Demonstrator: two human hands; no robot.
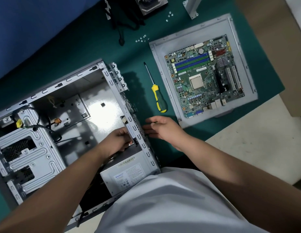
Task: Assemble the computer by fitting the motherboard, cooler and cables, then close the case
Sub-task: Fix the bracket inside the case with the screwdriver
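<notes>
At the rear wall of the open case (112,91), the left hand (118,142) curls its fingers round a thin dark plate, likely the I/O shield, inside the opening; the right hand (160,127) hovers outside, fingers straight, holding nothing. Seat the plate squarely, pressing evenly from both sides. The motherboard (205,76) lies on the side panel (244,47), well apart; the screwdriver (156,91) lies between.

Case (65,101) lies open on the green mat (89,47). My left hand (118,140) grips something at its rear wall, I think the fan bracket. Right hand (163,127) hovers outside, fingers relaxed. Motherboard (205,74) sits on the side panel (163,52), screwdriver (156,91) between.
</notes>
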